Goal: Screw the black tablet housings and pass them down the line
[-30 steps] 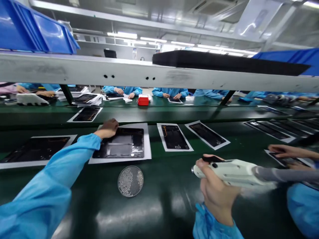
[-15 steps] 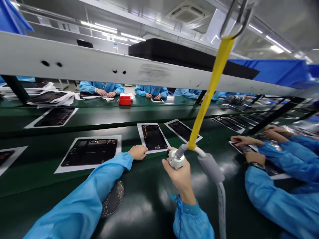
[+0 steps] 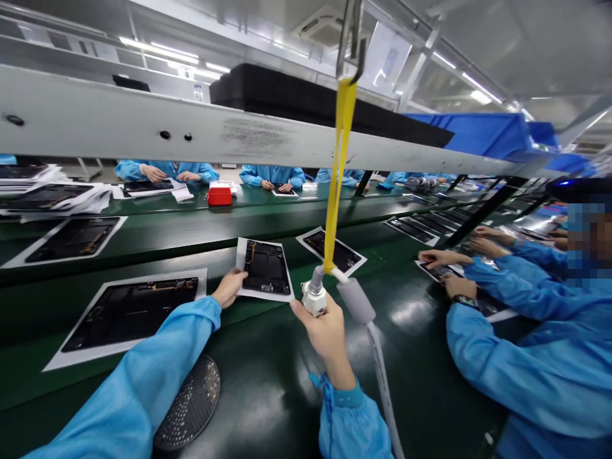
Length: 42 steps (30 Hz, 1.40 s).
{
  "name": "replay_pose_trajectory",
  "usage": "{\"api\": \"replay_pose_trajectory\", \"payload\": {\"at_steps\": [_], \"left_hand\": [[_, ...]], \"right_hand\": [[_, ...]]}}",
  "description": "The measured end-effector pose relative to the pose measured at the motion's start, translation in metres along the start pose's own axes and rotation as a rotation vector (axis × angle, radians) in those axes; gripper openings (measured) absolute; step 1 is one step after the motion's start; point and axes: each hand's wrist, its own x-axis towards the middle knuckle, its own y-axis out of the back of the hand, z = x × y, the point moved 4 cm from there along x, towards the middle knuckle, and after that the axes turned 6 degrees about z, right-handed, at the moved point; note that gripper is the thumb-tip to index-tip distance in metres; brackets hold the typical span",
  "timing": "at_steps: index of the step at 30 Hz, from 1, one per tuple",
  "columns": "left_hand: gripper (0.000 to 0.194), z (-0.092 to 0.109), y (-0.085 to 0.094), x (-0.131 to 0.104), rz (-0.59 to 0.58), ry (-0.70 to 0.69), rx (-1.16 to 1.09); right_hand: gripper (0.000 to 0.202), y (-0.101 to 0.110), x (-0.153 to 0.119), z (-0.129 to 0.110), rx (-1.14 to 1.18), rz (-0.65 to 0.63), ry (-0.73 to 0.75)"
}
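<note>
Near the middle, my left hand (image 3: 230,288) pinches the left edge of a white sheet with a black device panel (image 3: 266,268) on it, the sheet's near part tilted up a little. My right hand (image 3: 322,322) is wrapped round a white and grey tool head (image 3: 314,294). This tool hangs from a yellow strap (image 3: 338,172) on a metal hook, and a grey cable (image 3: 380,363) runs down from it. A larger panel on white paper (image 3: 131,310) lies left of my left hand. Another panel (image 3: 335,250) lies behind the strap.
A perforated round black disc (image 3: 191,405) is partly under my left sleeve. A white beam (image 3: 143,124) crosses above the green bench (image 3: 268,389). A co-worker's hands (image 3: 449,268) handle a panel at the right. Across the bench are a red box (image 3: 220,194) and other people.
My left hand has moved left with the sheet and panel, now at a slightly different angle. The view has shifted to the right, and my right hand still grips the tool.
</note>
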Motion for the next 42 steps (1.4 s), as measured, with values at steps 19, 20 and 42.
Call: {"api": "replay_pose_trajectory", "payload": {"at_steps": [19, 20, 42], "left_hand": [[0.058, -0.031, 0.105, -0.214, -0.622, 0.078, -0.238], [0.055, -0.036, 0.111, -0.228, -0.694, 0.087, -0.208], [0.034, -0.082, 0.078, -0.324, 0.167, -0.917, 0.920]], "right_hand": [[0.046, 0.054, 0.009, -0.019, 0.050, 0.261, -0.138], [0.044, 0.052, 0.008, -0.021, 0.080, 0.254, -0.117], [0.021, -0.105, -0.130, -0.033, 0.309, -0.502, -0.244]]}}
